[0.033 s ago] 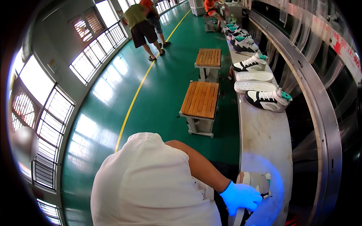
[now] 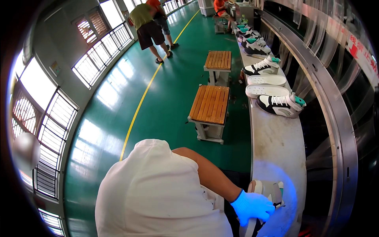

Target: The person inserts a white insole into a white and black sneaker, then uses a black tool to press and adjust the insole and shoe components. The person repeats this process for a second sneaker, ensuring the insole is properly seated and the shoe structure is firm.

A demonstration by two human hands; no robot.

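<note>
- A blue-lit gloved left hand curls its grip around a white-and-black shoe at the near end of the counter, over its left edge.
- Beside it, a grey-and-white shoe lies partly hidden.
- Farther along, a high-top sits near two pale soles.

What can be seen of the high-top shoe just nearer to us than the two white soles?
The high-top shoe is white with black panels, a grey side patch, white laces and green inside the collar; it looks leather-like. It rests on its sole on the bench, toe toward the picture's left. Whether it touches the white sole beyond it, I cannot tell.
</note>
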